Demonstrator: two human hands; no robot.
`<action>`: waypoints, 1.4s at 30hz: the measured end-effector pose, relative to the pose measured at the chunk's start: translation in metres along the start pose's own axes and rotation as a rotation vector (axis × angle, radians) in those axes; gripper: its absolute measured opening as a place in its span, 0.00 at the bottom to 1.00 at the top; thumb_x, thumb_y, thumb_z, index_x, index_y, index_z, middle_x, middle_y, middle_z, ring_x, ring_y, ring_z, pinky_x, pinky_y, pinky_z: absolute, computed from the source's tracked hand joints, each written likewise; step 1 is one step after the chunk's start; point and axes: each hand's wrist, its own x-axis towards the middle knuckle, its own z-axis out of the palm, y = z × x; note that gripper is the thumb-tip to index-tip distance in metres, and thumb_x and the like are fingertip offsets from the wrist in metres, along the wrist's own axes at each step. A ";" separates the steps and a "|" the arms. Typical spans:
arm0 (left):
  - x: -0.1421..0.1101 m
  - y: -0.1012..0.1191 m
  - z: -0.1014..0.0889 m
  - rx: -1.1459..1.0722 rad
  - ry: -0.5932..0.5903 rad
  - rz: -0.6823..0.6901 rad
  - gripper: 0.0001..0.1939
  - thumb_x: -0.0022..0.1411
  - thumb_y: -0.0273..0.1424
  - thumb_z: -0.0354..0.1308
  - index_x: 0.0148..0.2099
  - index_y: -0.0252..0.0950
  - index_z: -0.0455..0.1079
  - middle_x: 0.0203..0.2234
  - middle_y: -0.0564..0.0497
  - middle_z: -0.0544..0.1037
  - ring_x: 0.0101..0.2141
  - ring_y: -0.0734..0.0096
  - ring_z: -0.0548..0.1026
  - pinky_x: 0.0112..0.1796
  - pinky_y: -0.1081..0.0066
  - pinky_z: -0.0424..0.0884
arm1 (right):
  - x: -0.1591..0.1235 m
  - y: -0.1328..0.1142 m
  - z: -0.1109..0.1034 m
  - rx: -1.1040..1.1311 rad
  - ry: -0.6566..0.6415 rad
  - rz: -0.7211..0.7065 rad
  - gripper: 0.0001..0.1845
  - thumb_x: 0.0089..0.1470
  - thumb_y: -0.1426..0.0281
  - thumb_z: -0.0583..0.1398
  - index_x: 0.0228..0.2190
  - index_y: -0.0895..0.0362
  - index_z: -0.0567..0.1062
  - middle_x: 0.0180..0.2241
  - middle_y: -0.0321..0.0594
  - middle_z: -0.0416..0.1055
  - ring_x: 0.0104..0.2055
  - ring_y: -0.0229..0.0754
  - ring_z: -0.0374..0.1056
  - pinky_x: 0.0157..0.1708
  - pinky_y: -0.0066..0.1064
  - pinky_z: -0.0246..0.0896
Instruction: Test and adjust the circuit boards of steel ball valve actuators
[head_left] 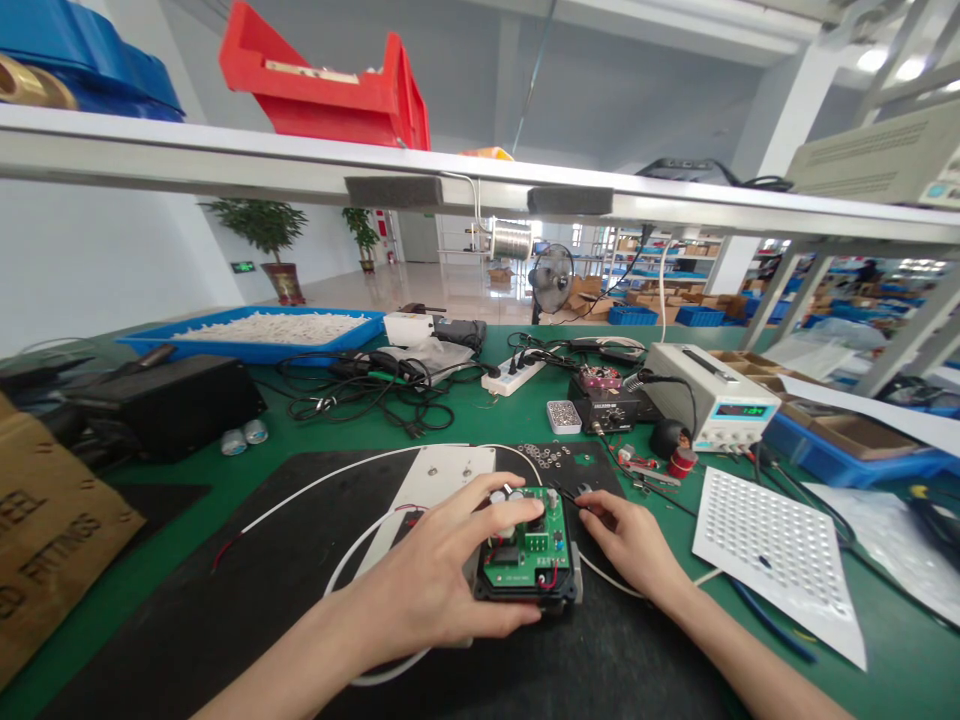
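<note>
Circuit board (536,560) in left grip (442,560), right grip (630,540) close beside it.

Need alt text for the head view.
The left hand grips a green circuit board in a black housing; the right hand, beside it, pinches a thin dark item. Behind, on a green bench, are a power supply with a lit display and tangled black cables; a red bin sits above.
</note>
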 end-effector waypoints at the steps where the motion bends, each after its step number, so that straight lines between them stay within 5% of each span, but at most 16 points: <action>1: 0.000 0.000 0.000 -0.001 -0.002 -0.001 0.41 0.57 0.42 0.72 0.69 0.52 0.60 0.70 0.44 0.57 0.64 0.51 0.67 0.60 0.55 0.72 | 0.000 0.000 0.000 0.000 0.001 0.001 0.14 0.65 0.62 0.57 0.45 0.50 0.81 0.32 0.36 0.79 0.33 0.44 0.74 0.34 0.32 0.63; 42: 0.001 0.001 -0.001 0.015 -0.001 0.005 0.41 0.58 0.42 0.72 0.69 0.52 0.59 0.69 0.44 0.58 0.64 0.52 0.68 0.61 0.55 0.70 | 0.000 -0.001 0.000 -0.005 0.001 0.003 0.14 0.64 0.62 0.57 0.45 0.50 0.81 0.32 0.36 0.80 0.32 0.44 0.74 0.34 0.33 0.64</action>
